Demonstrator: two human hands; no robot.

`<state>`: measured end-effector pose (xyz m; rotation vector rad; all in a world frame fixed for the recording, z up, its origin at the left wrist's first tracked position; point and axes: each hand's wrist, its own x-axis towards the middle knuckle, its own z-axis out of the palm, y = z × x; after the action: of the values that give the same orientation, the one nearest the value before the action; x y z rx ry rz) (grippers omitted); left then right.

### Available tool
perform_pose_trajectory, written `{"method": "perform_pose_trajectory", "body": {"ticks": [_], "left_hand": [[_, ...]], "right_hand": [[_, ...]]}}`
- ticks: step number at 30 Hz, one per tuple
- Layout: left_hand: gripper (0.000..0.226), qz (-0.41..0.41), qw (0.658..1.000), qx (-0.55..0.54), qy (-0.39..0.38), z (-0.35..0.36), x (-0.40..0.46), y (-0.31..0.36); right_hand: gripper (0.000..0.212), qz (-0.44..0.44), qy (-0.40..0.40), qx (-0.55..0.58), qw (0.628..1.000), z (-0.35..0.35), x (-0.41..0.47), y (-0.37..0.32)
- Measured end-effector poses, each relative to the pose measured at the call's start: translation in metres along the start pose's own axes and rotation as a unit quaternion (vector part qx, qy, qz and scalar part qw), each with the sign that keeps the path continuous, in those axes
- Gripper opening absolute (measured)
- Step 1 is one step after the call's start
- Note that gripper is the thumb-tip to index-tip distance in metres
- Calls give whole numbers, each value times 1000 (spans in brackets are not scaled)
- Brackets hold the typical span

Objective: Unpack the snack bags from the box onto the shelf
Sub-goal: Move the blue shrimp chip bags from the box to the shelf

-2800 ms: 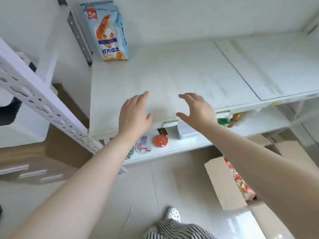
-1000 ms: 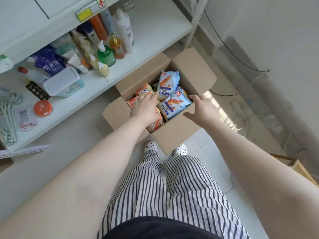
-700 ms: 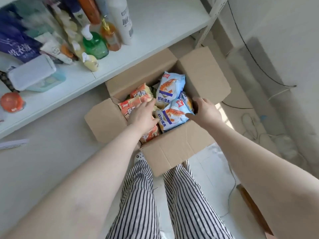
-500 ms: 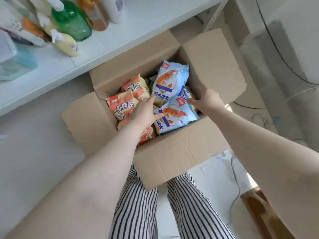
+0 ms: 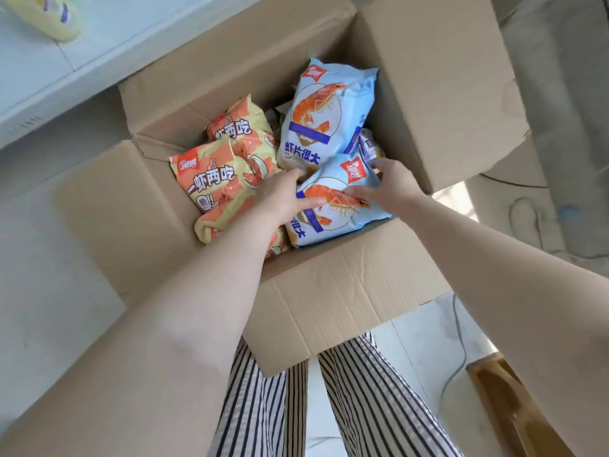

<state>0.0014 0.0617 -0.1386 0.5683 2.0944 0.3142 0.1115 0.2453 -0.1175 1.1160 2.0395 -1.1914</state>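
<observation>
Cardboard box (image 5: 346,291), open, four flaps spread, standing on a pale floor (image 5: 49,291) below the edge of a white shelf (image 5: 108,44).

Contents: near blue prawn-cracker bag (image 5: 342,206), lying flat at the box's near right corner, prawn picture up. Left hand (image 5: 283,196) grips its left edge, thumb laid across the face, fingers curled out of sight at the bag's far left corner. Right hand (image 5: 392,186) grips its right side, thumb on the face beside the prawn, fingers curled over the bag's far right edge.

Second blue prawn-cracker bag (image 5: 319,117), leaning against the box's far wall, its lower end touching the held bag.

Orange-and-yellow prawn snack bags (image 5: 217,179), several, stacked along the box's left side, just beside the left hand; the left forearm crosses the nearest one.

Shelf: a yellow bottle (image 5: 49,19) at its far left, partly cut off.

Surroundings: striped trousers (image 5: 372,407) under the near flap; grey cable (image 5: 461,354) on the floor at right; wooden object (image 5: 514,404) at the lower right, kind unclear.
</observation>
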Motion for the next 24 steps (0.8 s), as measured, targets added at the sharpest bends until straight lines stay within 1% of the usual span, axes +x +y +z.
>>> {"method": "perform_pose_trajectory", "body": {"ticks": [2,3,4,5,7,9,10,11,12,13,15,17,19,21,22,23,24], "left_hand": [[74,20,999,31,0,-7,-5,3],[71,27,999,23,-5,-12,-9,6],[72,33,999,7,-16,-18,-11,8],[78,40,999,-4,-35,-24,-13,10],[95,46,994,-40,-89,-38,-16,15],[95,43,985,-111,-129,-52,-21,21],[90,39,981,-141,-129,-57,-22,21],[84,32,979,-166,-112,-61,-22,19],[78,19,978,-191,-81,-65,-23,16],[72,4,975,-217,-42,-69,-23,11],[62,-31,965,-255,44,-74,-26,-5],[56,-68,948,-287,124,-77,-28,-22],[51,-98,925,-320,179,-78,-29,-35],[49,-124,902,-360,202,-76,-27,-41],[51,-136,895,-371,209,-74,-26,-42],[52,-149,889,-375,218,-71,-23,-43],[53,-159,883,-377,229,-68,-22,-43]], "right_hand": [[56,-15,-4,45,999,-7,-3,1],[47,-18,-15,82,996,-12,-6,0],[42,-18,-33,119,992,-18,-9,-1],[40,-19,-52,151,987,-25,-12,-3],[46,-25,-85,198,976,-39,-12,-7],[55,-23,-117,215,969,-49,-8,-16],[56,-25,-131,213,968,-53,-5,-21],[54,-28,-138,221,965,-55,-2,-26],[53,-28,-123,233,964,-55,2,-31],[52,-24,-96,258,961,-54,8,-34],[46,0,-9,287,958,-47,18,-40],[50,28,60,281,958,-32,30,-42],[53,63,78,253,962,-13,41,-45],[53,90,91,243,962,7,48,-55],[61,103,95,251,958,16,53,-60],[74,114,107,250,956,25,59,-63],[81,130,121,233,956,29,63,-67]]}}
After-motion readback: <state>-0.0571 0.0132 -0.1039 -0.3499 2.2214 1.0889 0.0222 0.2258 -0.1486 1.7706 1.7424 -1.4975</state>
